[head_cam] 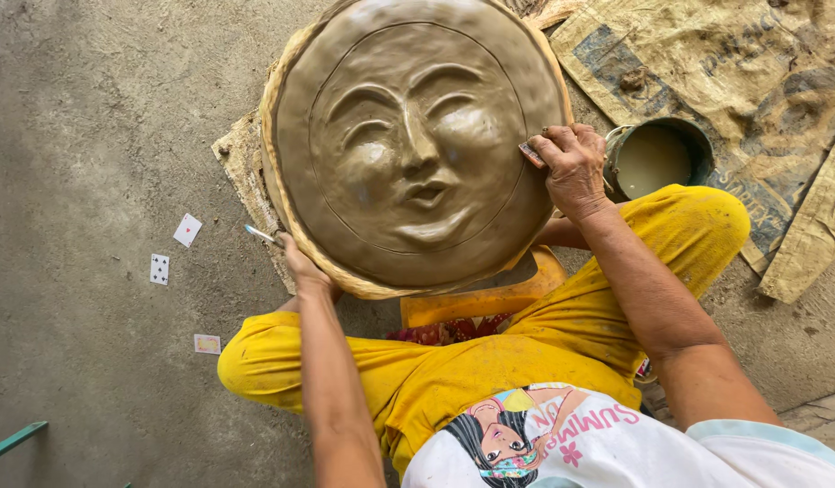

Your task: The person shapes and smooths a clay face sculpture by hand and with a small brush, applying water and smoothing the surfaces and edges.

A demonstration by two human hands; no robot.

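Observation:
A large round wet clay disc (417, 145) with a moulded face in relief stands tilted in front of me, resting on a woven rim. My right hand (573, 167) presses a small flat tool (531, 154) against the disc's right edge, fingers closed on it. My left hand (301, 267) grips the lower left rim of the disc, steadying it. My knees in yellow trousers (562, 334) sit below the disc.
A small bucket of pale liquid (657, 158) stands just right of my right hand. Worn sacks (752, 72) cover the ground at the upper right. Three playing cards (187, 229) lie on the concrete at the left. An orange stool (490, 298) sits under the disc.

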